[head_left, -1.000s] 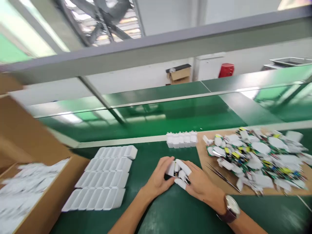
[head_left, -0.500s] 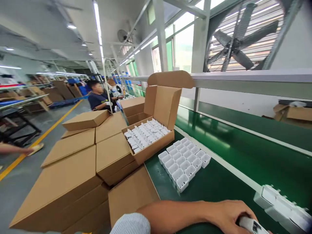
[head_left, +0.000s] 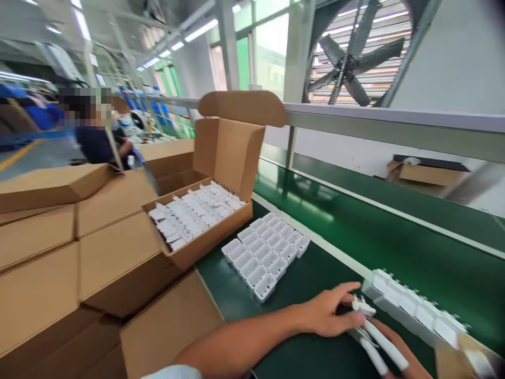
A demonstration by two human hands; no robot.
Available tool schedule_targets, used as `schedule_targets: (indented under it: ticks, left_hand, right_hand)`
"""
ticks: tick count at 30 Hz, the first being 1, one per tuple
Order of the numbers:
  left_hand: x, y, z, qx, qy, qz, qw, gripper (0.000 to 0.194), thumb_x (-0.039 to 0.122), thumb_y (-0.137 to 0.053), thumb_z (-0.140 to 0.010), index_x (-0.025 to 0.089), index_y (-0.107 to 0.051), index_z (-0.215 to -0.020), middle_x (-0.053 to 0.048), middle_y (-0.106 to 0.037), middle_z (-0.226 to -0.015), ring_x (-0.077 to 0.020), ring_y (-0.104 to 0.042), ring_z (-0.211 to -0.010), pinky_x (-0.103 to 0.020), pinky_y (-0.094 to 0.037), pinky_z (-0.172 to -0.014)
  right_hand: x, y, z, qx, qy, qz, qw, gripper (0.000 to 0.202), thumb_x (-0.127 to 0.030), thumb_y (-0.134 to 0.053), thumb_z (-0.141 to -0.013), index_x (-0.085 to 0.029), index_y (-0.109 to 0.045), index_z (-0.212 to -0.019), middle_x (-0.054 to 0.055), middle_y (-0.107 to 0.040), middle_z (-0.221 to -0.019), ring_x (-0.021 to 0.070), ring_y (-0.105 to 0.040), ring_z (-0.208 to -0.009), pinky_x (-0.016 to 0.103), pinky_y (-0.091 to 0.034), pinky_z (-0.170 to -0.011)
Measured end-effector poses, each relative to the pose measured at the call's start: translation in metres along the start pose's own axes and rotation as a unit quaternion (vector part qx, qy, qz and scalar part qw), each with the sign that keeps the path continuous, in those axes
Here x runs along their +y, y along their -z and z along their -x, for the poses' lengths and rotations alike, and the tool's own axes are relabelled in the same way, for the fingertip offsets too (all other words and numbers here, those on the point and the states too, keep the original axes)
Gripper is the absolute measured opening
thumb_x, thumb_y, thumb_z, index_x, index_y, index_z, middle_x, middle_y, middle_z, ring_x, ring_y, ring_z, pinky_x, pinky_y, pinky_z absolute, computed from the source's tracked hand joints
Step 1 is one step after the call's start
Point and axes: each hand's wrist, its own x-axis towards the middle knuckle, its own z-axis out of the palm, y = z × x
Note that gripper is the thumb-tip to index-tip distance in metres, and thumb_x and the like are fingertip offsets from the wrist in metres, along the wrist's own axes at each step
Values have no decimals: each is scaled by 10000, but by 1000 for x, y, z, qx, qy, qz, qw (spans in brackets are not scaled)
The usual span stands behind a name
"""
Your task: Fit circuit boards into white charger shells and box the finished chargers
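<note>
Between the thumb and fingers of my left hand (head_left: pixel 329 313) is a small white plastic part (head_left: pixel 363 307) with thin prongs. My right hand (head_left: pixel 398 345), partly cut off by the bottom edge, grips a pair of white-handled pliers (head_left: pixel 381 342). The metal end of the pliers is right at my left thumb, under the white part; whether the jaws touch the part I cannot tell. Just beyond both hands, a row of white plastic housings (head_left: pixel 410 305) with small prongs stands on the green bench (head_left: pixel 311 279).
White open cups (head_left: pixel 262 252) form a block left of my hands. Behind them, an open cardboard box (head_left: pixel 213 234) holds rows of white parts. Closed cartons (head_left: pixel 114 258) are stacked at left. A green conveyor belt (head_left: pixel 355 221) runs along the far side. A co-worker (head_left: pixel 94 139) sits farther back.
The view has swung right and closer to the bench. My left hand, with its white part, shows more fully now. My right hand and the pliers have come into view beside it.
</note>
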Motion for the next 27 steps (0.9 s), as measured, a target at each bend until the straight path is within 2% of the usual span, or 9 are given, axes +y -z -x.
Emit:
schedule_targets:
  ticks: [2, 4, 6, 9, 13, 18, 21, 25, 27]
  left_hand:
    - [3, -1, 2, 26, 30, -9, 999, 678, 537, -460, -1035, 158, -336, -1583, -131, -747, -1212, -258, -713, -1101, -441, -524, -1020]
    - [6, 0, 3, 40, 37, -18, 998, 619, 503, -416, -1056, 153, -369, -1566, -98, -765, -1138, -238, -714, -1054, -432, -516, -1024]
    - [7, 1, 4, 36, 41, -11, 998, 586, 483, -404, -1067, 176, -372, -1565, -82, -764, -1163, -236, -706, -1094, -435, -501, -1054]
    - [6, 2, 6, 30, 47, 21, 998, 565, 477, -380, -1081, 209, -352, -1578, -102, -724, -1307, -252, -663, -1239, -459, -466, -1119]
    - [5, 1, 11, 28, 32, 34, 999, 589, 485, -399, -1079, 240, -294, -1604, -127, -615, -1475, -261, -610, -1334, -464, -449, -1150]
    - [3, -3, 14, 13, 28, -14, 999, 595, 462, -440, -1075, 269, -267, -1610, -117, -609, -1483, -249, -619, -1315, -441, -452, -1140]
    - [1, -4, 16, 1, 29, -26, 999, 617, 452, -461, -1070, 273, -241, -1618, -127, -596, -1495, -255, -601, -1339, -431, -471, -1118]
    - [-2, -2, 18, -2, -44, -49, 998, 779, 478, -593, -1010, 292, -168, -1636, -142, -523, -1561, -281, -561, -1385, -465, -415, -1174]
    - [-3, -2, 18, 2, -81, -55, 995, 845, 501, -635, -980, 279, -155, -1639, -156, -517, -1563, -296, -544, -1403, -480, -397, -1191]
  right_hand:
    - [-6, 16, 6, -64, 2, 2, 998, 523, -222, -610, -919, -378, -597, -1419, 3, -746, -1255, 237, -766, -1058, 256, -674, -826]
    - [-14, 20, 6, -79, -9, -1, 997, 503, -198, -556, -980, -331, -536, -1465, 48, -704, -1332, 240, -728, -1156, 302, -637, -953]
    - [-23, 18, 3, -84, -12, -12, 996, 447, -195, -549, -1006, -321, -550, -1436, 70, -693, -1333, 244, -720, -1164, 347, -616, -1004]
    - [-33, 17, -1, -90, -27, -20, 995, 420, -179, -532, -1022, -296, -542, -1425, 94, -697, -1288, 228, -741, -1091, 346, -636, -956]
    - [-43, 20, -2, -56, -8, 6, 998, 432, -130, -519, -1003, -286, -562, -1403, 115, -674, -1278, 237, -723, -1093, 370, -642, -921]
    - [-47, 15, -2, -47, -35, 11, 998, 401, -89, -512, -963, -276, -626, -1299, 106, -677, -1200, 209, -727, -945, 330, -648, -798]
    - [-47, 14, -1, -40, -32, 4, 999, 402, -83, -508, -953, -265, -620, -1293, 109, -668, -1211, 210, -727, -952, 327, -646, -799]
    - [-49, 18, 1, -10, -41, -16, 999, 432, -73, -505, -938, -255, -586, -1321, 125, -638, -1278, 231, -718, -1029, 365, -640, -879]
    - [-49, 19, 2, -19, -55, -23, 998, 443, -53, -487, -920, -250, -583, -1304, 121, -642, -1265, 226, -715, -1017, 361, -638, -875]
